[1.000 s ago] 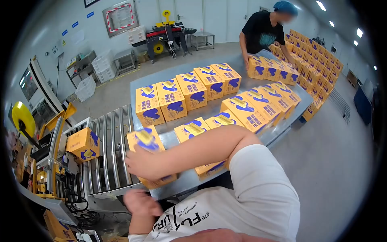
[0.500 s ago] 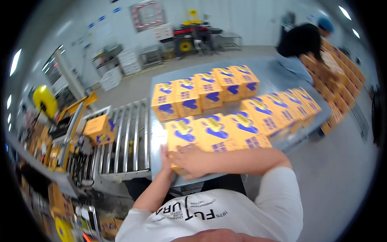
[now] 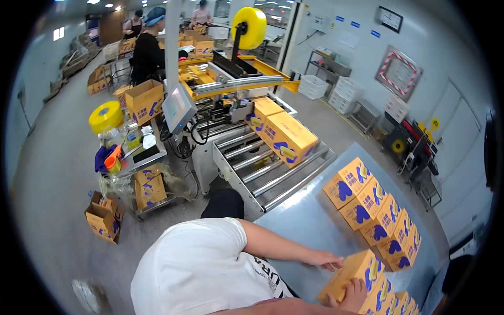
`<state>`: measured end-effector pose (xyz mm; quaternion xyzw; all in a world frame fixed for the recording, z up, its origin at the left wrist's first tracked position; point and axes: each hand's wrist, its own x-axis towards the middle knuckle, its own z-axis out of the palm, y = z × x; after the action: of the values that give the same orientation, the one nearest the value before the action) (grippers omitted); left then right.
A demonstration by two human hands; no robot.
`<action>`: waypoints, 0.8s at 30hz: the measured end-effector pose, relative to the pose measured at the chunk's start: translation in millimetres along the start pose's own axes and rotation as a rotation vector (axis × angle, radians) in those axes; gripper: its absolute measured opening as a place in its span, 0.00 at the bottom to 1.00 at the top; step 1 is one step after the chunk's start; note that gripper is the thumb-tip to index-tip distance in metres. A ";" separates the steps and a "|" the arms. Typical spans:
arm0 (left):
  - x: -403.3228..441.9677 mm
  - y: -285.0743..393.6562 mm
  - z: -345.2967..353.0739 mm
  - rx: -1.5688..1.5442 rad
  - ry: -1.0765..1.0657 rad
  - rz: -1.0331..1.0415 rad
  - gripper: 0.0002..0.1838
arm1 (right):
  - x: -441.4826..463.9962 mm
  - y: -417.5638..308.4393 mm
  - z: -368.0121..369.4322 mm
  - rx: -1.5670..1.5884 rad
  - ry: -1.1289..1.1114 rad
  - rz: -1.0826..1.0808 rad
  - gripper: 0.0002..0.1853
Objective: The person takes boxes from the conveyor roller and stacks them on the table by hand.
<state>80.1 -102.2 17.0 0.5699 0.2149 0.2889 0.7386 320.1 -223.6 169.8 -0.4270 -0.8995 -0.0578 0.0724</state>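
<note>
My left hand [image 3: 325, 259] reaches in from the left, fingers stretched out, its fingertips at the upper left edge of a yellow-orange box [image 3: 358, 262] with blue print. My right hand [image 3: 353, 296] lies on the same box nearer to me, fingers spread and thumb apart; part of it is cut off by my shirt and the frame edge. The box stands at the near end of a row of like boxes [image 3: 382, 296] on the metal table [image 3: 294, 231]. Another row of boxes [image 3: 362, 207] stands on the table's far side.
Left of the table is a roller conveyor [image 3: 252, 163] with two boxes [image 3: 287, 137] on it, beside a taping machine with a yellow tape roll [image 3: 251, 27]. A small screen [image 3: 178, 107] and a cluttered cart [image 3: 142, 157] stand further left. A co-worker [image 3: 148, 50] is behind.
The view has swung left, towards the conveyor. My left hand has moved from beside the box to its upper edge, fingers stretched out. Two boxes now show on the conveyor instead of one.
</note>
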 end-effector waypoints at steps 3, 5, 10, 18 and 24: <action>-17.5 27.9 -8.7 0.433 0.156 0.231 0.26 | -9.2 15.4 18.1 -0.048 0.030 0.030 0.38; -42.3 80.4 -26.5 0.661 0.297 0.450 0.21 | -3.8 9.6 16.2 -0.008 0.015 0.170 0.39; -85.3 213.0 -150.5 1.436 1.020 0.358 0.28 | -5.5 2.1 16.3 -0.169 -0.036 0.226 0.38; -217.8 166.9 -250.5 1.639 1.342 0.064 0.47 | -12.4 28.5 49.6 0.080 -0.021 0.356 0.37; -259.0 112.2 -175.5 1.258 1.499 -0.084 0.50 | -6.8 5.8 32.4 -0.149 0.134 0.232 0.36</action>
<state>-245.7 -129.6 77.0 0.5202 0.7635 0.3823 -0.0182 326.2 -219.8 137.0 -0.5275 -0.8305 -0.1440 0.1066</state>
